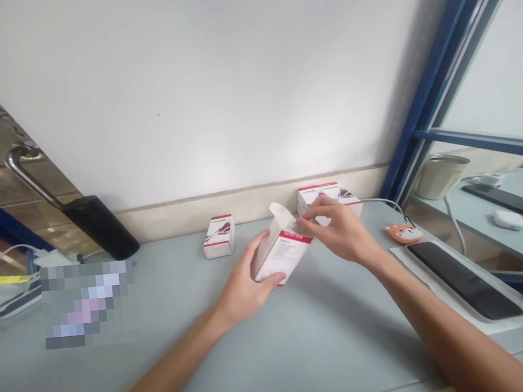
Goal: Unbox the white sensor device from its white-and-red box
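Observation:
My left hand is wrapped round a white and red cardboard box marked "DETECTOR", held tilted above the table. One end flap of the box stands up, so its upper end is open. My right hand is closed in a pinch at that open end, its fingertips against the rim. What lies between those fingertips is too small to make out. Behind my right hand are white and red boxes, partly hidden by it. A similar small box stands to the left of my left hand.
On the grey table, a black phone lies on a white sheet at right, near an orange animal-faced item. At left are a black cylinder, a power strip and a pixelated patch. A white wall rises behind.

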A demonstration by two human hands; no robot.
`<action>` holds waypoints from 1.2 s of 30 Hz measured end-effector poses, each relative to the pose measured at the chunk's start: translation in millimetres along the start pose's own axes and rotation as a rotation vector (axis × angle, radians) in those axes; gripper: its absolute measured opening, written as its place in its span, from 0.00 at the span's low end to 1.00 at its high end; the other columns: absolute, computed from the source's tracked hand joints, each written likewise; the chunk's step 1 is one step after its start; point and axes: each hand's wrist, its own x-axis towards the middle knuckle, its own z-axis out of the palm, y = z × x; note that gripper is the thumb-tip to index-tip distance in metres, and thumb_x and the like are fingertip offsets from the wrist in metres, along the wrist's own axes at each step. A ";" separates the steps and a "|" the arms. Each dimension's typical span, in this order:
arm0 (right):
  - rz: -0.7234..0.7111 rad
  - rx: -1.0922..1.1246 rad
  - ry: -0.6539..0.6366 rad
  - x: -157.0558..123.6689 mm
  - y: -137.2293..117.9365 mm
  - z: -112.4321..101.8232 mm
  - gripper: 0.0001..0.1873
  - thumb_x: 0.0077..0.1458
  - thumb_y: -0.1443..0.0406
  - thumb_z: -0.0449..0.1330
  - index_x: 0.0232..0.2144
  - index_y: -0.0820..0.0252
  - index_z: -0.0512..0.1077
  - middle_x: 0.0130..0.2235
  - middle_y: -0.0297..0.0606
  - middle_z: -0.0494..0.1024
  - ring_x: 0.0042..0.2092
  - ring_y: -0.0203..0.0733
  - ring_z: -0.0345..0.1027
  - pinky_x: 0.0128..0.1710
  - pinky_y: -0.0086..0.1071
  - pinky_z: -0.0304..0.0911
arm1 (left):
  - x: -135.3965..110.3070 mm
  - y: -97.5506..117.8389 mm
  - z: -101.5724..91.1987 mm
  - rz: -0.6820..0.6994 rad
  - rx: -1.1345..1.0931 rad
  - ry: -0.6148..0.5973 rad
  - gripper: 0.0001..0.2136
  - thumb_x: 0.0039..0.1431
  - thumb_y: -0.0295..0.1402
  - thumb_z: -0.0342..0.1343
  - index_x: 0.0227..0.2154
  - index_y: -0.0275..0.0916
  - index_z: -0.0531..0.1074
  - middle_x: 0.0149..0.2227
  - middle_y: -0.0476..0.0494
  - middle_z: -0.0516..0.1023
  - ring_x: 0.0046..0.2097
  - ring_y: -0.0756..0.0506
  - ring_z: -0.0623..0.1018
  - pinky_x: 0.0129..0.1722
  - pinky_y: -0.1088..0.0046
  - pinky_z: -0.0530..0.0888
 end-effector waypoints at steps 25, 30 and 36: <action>0.311 0.612 0.643 17.3 32.8 -0.7 0.17 0.60 0.49 0.65 0.36 0.56 0.73 0.28 0.31 0.73 0.30 0.40 0.70 0.30 0.34 0.69 | 13.9 -14.0 -60.3 -0.082 0.134 -0.040 0.19 0.67 0.40 0.57 0.58 0.43 0.73 0.53 0.39 0.83 0.50 0.37 0.85 0.44 0.61 0.83; 0.432 0.678 0.477 12.0 37.8 17.1 0.19 0.56 0.48 0.68 0.32 0.57 0.73 0.25 0.30 0.70 0.26 0.37 0.63 0.26 0.31 0.61 | 14.5 -15.6 -62.6 0.050 0.552 0.084 0.16 0.69 0.37 0.54 0.56 0.43 0.76 0.51 0.39 0.83 0.52 0.36 0.82 0.49 0.57 0.80; 0.470 0.786 0.298 -9.1 12.3 49.8 0.21 0.58 0.44 0.65 0.33 0.55 0.72 0.32 0.33 0.76 0.33 0.40 0.72 0.32 0.32 0.69 | 4.9 29.8 -32.2 -0.078 -0.004 0.038 0.19 0.71 0.43 0.55 0.61 0.46 0.71 0.52 0.38 0.80 0.53 0.38 0.80 0.53 0.58 0.77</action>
